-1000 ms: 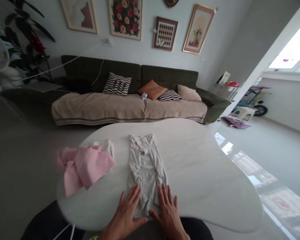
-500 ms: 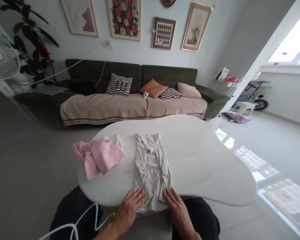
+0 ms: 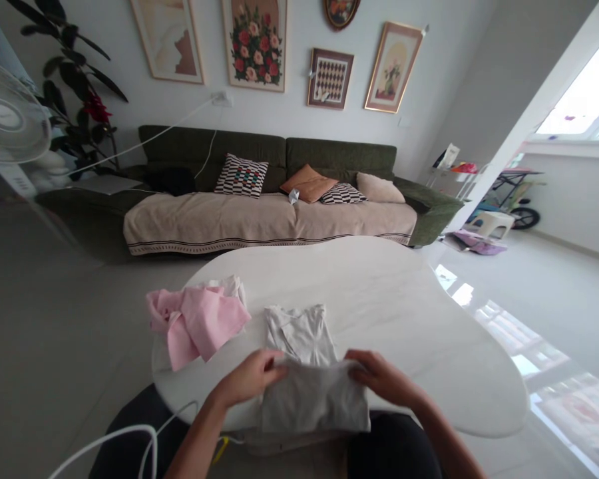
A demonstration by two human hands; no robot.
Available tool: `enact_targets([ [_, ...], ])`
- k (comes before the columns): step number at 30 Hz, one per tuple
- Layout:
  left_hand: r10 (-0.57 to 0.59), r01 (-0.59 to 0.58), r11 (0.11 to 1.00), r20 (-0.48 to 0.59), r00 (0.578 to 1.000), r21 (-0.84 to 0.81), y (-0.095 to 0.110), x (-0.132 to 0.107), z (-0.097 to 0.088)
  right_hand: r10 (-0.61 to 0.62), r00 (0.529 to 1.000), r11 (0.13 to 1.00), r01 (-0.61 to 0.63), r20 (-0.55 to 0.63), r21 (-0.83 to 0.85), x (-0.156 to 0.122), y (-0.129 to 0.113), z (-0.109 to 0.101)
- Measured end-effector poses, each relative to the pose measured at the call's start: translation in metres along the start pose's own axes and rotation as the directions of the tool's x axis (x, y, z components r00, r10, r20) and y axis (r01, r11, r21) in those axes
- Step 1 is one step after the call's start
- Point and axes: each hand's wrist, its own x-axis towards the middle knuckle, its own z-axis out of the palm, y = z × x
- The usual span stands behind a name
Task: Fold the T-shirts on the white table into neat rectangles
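Note:
A light grey garment, seemingly a top (image 3: 313,398), lies lengthwise at the near edge of the table. Its far part is flat on the surface, and its near end is lifted and doubled up in my hands. At the left corner of the raised edge, my left hand (image 3: 249,380) pinches the fabric. My right hand (image 3: 385,379) grips the right corner the same way. Between them the cloth is stretched and hangs towards my lap. To the left is a crumpled pink garment (image 3: 204,322), resting on a whitish cloth (image 3: 234,287).
The white table (image 3: 404,319) has a rounded, wavy outline. Behind it stands a green sofa (image 3: 249,150) with cushions and a beige cover (image 3: 204,223). A white cable (image 3: 124,431) loops over my left leg. At the far left is a fan (image 3: 10,116).
Both hands were flat on the garment's near end; now they pinch its corners and have raised that edge. The garment's far end has slid towards me.

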Motion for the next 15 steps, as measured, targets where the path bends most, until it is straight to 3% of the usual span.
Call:
enact_targets([
  [1,-0.03,0.025,0.998,-0.093,0.995,-0.059,0.001,0.028,0.002,0.043,0.997,0.992,-0.035,-0.062,0.122,0.03,0.002,-0.006],
  [3,-0.148,0.101,0.982,-0.327,0.933,-0.158,-0.004,0.076,0.006,0.157,0.975,0.944,-0.101,-0.159,0.313,0.086,0.013,-0.004],
  [6,-0.224,0.153,0.97,-0.434,0.873,-0.191,-0.025,0.119,0.013,0.238,0.952,0.915,-0.153,-0.195,0.372,0.141,0.038,0.02],
  [10,-0.205,0.126,0.973,-0.467,0.86,-0.196,-0.052,0.127,0.016,0.276,0.923,0.909,-0.16,-0.269,0.385,0.157,0.07,0.045],
  [15,-0.161,0.064,0.978,-0.522,0.838,-0.2,-0.07,0.125,0.018,0.231,0.924,0.933,-0.121,-0.306,0.338,0.159,0.084,0.044],
])
